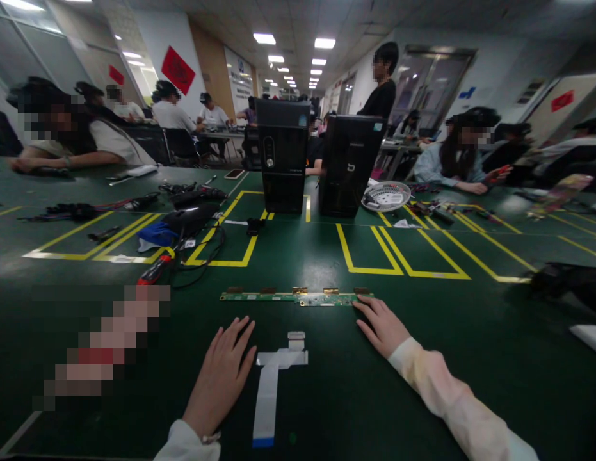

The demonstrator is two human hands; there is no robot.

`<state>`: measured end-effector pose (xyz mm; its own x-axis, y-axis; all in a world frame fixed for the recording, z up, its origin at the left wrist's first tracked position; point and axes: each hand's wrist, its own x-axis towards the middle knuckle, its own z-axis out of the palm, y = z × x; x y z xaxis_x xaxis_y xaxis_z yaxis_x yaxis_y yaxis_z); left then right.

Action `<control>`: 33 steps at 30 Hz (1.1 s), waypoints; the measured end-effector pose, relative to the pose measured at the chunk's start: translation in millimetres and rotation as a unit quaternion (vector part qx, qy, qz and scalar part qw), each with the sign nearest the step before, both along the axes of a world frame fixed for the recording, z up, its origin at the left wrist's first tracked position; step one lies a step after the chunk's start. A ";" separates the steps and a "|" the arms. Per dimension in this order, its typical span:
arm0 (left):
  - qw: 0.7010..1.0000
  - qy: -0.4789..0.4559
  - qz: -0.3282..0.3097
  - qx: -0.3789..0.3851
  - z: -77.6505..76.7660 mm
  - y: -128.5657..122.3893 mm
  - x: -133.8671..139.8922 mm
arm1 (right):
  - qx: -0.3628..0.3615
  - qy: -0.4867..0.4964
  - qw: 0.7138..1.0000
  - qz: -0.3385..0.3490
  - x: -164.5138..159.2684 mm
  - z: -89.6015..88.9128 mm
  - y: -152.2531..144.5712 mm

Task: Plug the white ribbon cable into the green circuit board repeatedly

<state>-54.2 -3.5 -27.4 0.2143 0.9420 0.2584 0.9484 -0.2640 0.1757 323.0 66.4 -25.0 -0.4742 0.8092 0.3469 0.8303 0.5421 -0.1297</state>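
Observation:
A long, narrow green circuit board [278, 297] with copper-coloured tabs along its far edge lies crosswise on the table. My right hand [383, 322] rests at the board's right end, fingertips touching it and fingers stretched out. Left of the middle, my left hand [225, 368] lies palm down with its fingers spread, holding nothing. Just to the right of that hand is a white flat ribbon cable [266, 397], folded near its far end, with a blue tip at the near end and a connector at the far end.
Two black computer towers [284, 160] stand at the back of the green table [326, 410]. Yellow tape [374, 271] marks out boxes. Cables and a blue cloth-like item [157, 234] lie left; a round white grille [386, 196] sits right. A pixelated patch covers the left. Several people sit around.

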 end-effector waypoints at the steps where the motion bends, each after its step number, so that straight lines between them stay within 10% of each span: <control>1: 1.000 0.000 0.001 -0.001 0.0 0.0 -0.1 | 0.014 0.005 1.000 -0.003 -2.6 1.2 0.4; 33: 1.000 -0.001 -0.013 0.004 8.8 -2.9 3.2 | -0.055 0.007 0.992 0.113 -54.0 -13.6 -0.3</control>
<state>-51.0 -6.5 -18.6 0.2385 0.9340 0.2660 0.9409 -0.2900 0.1747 268.9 66.2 -38.6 -0.6429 0.7170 0.2695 0.6875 0.6953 -0.2096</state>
